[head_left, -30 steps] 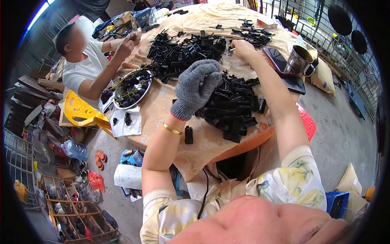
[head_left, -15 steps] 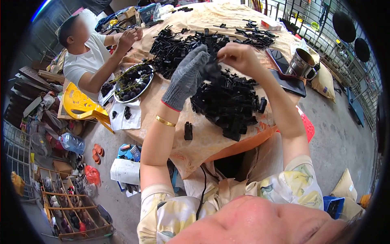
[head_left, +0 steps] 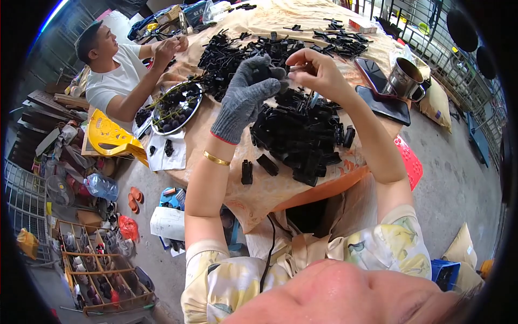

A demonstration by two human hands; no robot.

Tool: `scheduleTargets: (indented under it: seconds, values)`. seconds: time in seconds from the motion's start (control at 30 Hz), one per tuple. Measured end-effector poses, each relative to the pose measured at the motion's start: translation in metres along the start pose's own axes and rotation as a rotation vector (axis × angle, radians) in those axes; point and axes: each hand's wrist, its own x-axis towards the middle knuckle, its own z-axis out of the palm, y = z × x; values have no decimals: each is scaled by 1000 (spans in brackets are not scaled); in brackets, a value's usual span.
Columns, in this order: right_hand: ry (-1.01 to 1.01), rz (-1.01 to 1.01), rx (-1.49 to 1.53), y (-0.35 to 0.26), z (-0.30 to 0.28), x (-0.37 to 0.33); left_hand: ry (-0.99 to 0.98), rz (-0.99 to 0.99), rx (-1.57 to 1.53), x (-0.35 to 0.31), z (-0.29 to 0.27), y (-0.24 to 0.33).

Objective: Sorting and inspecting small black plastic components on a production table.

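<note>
My left hand (head_left: 245, 97), in a grey knit glove, is curled above the black pile with a small black plastic part (head_left: 263, 73) between thumb and fingers. Bare, my right hand (head_left: 318, 73) is closed in a pinch close by; a thin, shiny bit shows at its fingertips, too small to name. Below both hands lies a heap of black plastic parts (head_left: 294, 137). Two single black parts, one upright (head_left: 246, 172) and one slanted (head_left: 268, 165), lie apart from the heap on the patterned tablecloth (head_left: 216, 183).
Beyond my hands spreads another heap of thin black parts (head_left: 218, 56). A metal plate of grapes (head_left: 175, 121) stands left, near a seated person (head_left: 116, 67) and a yellow chair (head_left: 105, 135). A phone (head_left: 372, 75), a dark tablet-like slab (head_left: 384, 108) and a metal mug (head_left: 403, 78) are right.
A second black part now lies beside the single one near the table's front edge. My left hand has turned, its thumb now showing, and my right fingers have lifted slightly.
</note>
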Motion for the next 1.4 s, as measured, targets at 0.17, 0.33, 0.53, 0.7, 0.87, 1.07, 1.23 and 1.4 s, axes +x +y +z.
scheduleTargets:
  seconds: [0.17,0.33,0.53,0.7,0.87,1.07,1.23,1.4]
  values:
    - [-40,172,200,-7,14,0,70,125,181,-4,17,-4]
    - [-68,153,101,-10,17,-1,106,307,474,-6,22,-8]
    - [-135,118,45,-13,10,-1,95,302,532,-7,23,-6]
    - [-127,86,26,-14,14,-2,106,331,648,-9,22,-2]
    - [-87,245,88,-29,18,-3,164,407,797,-12,27,0]
    - [-115,299,172,-24,16,-4,192,578,1025,-11,30,-4]
    - [16,71,-15,-14,15,-4,273,528,1130,-5,32,-11]
    - [-5,-69,-194,-12,19,-5,252,551,1352,-12,35,-11]
